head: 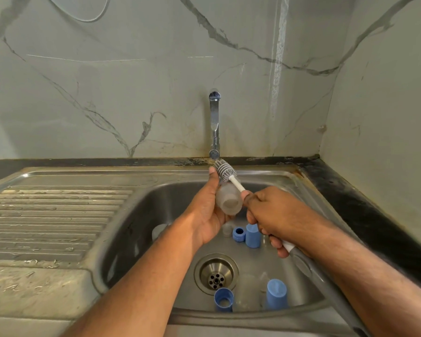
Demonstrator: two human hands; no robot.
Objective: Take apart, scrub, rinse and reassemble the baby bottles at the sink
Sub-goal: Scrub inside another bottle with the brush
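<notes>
Left hand [208,212] holds the bottle [229,199] at frame centre; right hand [275,215] clasps the brush [225,170] handle: best work its bristles along the bottle wall with short, firm strokes

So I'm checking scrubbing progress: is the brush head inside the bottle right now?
No, the brush head lies outside against the bottle held by the left hand.

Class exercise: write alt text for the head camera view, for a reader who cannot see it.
Over a steel sink, the left hand holds a clear bottle while the right hand grips a bottle brush whose bristles lie on the bottle's outside. Blue caps and rings lie in the basin.
</notes>
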